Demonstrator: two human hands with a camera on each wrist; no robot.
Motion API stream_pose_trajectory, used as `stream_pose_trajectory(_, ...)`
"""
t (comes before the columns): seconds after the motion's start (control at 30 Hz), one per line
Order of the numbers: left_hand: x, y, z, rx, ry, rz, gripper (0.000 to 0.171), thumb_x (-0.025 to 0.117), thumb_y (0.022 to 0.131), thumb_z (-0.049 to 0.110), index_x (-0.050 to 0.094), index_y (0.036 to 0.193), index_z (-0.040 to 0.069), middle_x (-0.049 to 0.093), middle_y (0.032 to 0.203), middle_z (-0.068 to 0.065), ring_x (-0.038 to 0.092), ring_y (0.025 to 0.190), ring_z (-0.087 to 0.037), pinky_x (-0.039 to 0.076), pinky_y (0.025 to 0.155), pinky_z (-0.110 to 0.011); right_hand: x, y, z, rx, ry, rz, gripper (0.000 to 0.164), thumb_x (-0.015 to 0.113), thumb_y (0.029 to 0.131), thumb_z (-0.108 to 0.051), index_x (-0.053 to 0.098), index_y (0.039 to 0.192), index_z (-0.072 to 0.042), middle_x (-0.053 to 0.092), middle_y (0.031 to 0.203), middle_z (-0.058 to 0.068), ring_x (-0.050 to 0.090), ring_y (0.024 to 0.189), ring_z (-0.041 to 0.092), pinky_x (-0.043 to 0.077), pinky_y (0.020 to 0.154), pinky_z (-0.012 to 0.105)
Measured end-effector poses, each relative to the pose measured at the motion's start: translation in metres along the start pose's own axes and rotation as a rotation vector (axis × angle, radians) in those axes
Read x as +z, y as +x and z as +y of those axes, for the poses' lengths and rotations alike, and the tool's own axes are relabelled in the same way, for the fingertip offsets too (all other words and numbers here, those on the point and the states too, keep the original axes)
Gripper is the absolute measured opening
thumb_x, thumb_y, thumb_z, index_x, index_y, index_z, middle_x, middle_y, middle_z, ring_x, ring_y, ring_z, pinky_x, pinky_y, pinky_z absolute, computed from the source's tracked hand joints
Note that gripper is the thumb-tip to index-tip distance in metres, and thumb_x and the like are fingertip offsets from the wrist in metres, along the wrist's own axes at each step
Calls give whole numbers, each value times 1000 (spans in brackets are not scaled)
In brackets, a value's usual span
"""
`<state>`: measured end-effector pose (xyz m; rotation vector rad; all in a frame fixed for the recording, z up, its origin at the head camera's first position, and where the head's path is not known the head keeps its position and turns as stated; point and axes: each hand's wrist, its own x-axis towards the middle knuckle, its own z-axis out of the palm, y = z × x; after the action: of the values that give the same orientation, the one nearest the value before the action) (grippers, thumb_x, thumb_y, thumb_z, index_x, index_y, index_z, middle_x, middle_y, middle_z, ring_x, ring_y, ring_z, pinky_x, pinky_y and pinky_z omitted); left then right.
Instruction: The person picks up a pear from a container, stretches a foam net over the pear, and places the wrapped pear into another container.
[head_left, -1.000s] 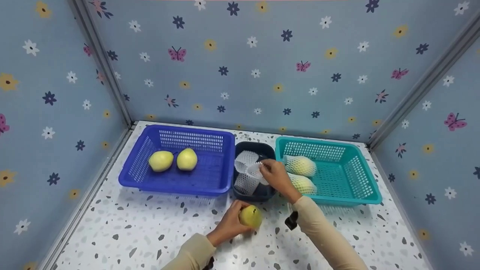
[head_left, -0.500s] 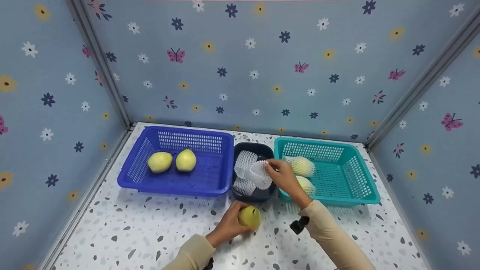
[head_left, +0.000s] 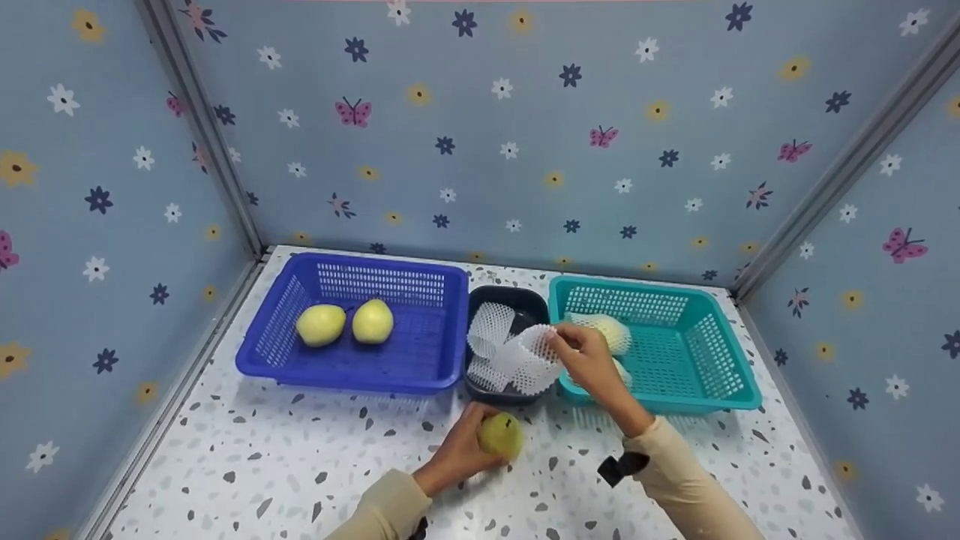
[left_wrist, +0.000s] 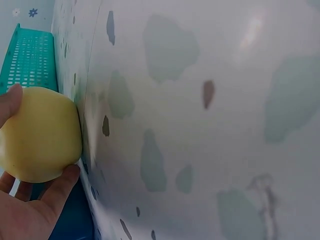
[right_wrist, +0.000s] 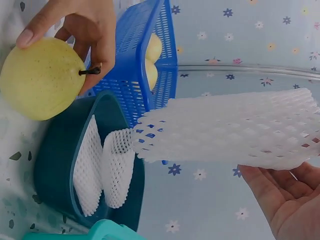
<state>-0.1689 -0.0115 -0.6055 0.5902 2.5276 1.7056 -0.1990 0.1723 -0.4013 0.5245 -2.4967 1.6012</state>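
Observation:
My left hand point(head_left: 459, 448) grips a yellow-green pear point(head_left: 500, 436) on the speckled table, fingers and thumb around its sides; a dark stem shows on it in the right wrist view. With fingers and thumb my right hand point(head_left: 589, 360) pinches the edge of a white foam net sleeve point(head_left: 531, 361), held above the dark bin point(head_left: 517, 295). In the right wrist view this net sleeve point(right_wrist: 230, 127) hangs as a long tube, with nothing inside it visible. Two more foam net sleeves point(right_wrist: 118, 170) lie in the bin below.
At left stands a blue basket point(head_left: 420, 379) with two bare pears point(head_left: 321, 325). A teal basket point(head_left: 697, 401) at right contains two pears in foam nets point(head_left: 611, 330), partly behind my right hand. Flower-patterned walls point(head_left: 480, 150) enclose the table point(head_left: 315, 450) at the back and sides.
My right hand has drawn the foam net sleeve up and to the right, away from the others in the bin. The left hand stays in place with the pear.

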Motion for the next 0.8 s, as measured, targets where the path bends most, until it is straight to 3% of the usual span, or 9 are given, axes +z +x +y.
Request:
stream_pose_trajectory(0.23, 1, 1, 2, 25, 70, 21, 66, 78, 54, 16, 44, 111, 17, 41, 109, 1, 46, 97, -17, 41, 79, -34, -2, -7, 0, 31, 16, 20, 16, 52, 87, -3, 64, 92, 6, 63, 86, 17, 57, 74, 25, 45, 64, 21)
stream_pose_trajectory(0.33, 0, 1, 5, 11, 109, 31, 72, 79, 54, 24, 42, 115, 14, 40, 112, -1, 45, 100, -18, 41, 81, -35, -1, -10, 0, 27, 16, 17, 16, 52, 87, -3, 64, 92, 5, 63, 85, 16, 55, 73, 25, 44, 63, 21)
stream_pose_trajectory(0.47, -5, 3, 15, -28, 132, 62, 76, 73, 64, 41, 37, 123, 10, 38, 122, -3, 42, 110, -23, 37, 88, -40, -2, -11, -1, 42, 34, 23, 17, 52, 87, -4, 64, 94, 5, 64, 87, 15, 55, 73, 23, 44, 63, 21)
stream_pose_trajectory(0.6, -13, 11, 28, 40, 118, 131, 58, 60, 80, 41, 40, 123, 6, 42, 122, -5, 39, 113, -23, 34, 92, -42, -2, -11, -2, 63, 59, 38, 17, 52, 87, -4, 64, 95, 6, 63, 87, 16, 56, 74, 22, 45, 64, 21)
stream_pose_trajectory(0.7, -23, 14, 52, 85, -4, 158, 39, 54, 87, 22, 45, 117, 0, 46, 116, -13, 41, 109, -27, 36, 89, -41, -2, -10, -2, 56, 84, 45, 17, 52, 86, -3, 63, 94, 7, 63, 86, 18, 54, 71, 24, 44, 61, 21)
stream_pose_trajectory(0.8, -29, 18, 71, 72, -228, 171, 27, 48, 88, 4, 46, 112, -9, 48, 109, -23, 44, 103, -35, 39, 85, -39, -1, -10, 0, 56, 107, 49, 16, 52, 86, -3, 64, 94, 7, 63, 85, 20, 54, 68, 24, 44, 59, 20)
